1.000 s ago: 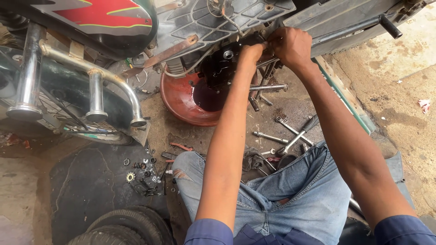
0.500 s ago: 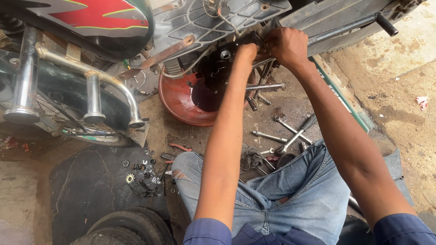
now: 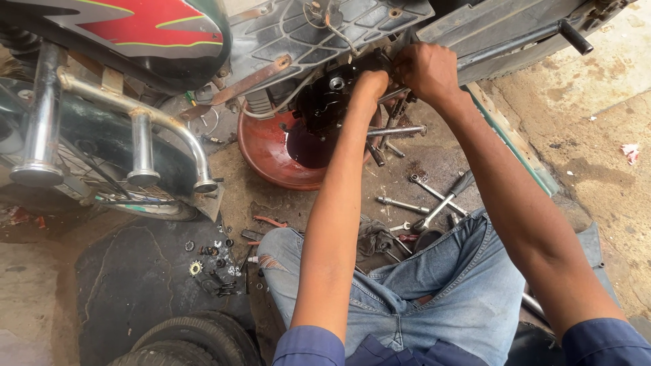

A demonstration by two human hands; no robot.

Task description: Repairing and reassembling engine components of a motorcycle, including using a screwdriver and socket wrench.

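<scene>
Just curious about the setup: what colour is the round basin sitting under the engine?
The basin is reddish-brown, holding dark liquid; the head view shows it.

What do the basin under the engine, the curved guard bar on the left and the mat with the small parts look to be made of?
Basin: looks like plastic or painted metal, rusty red, glossy where dark liquid pools; cannot tell which.
Guard bar: metal tube, bright chrome-like finish that mirrors its surroundings.
Mat: probably rubber, matt black, creased and dusty, with nuts and a small sprocket on it.
</scene>
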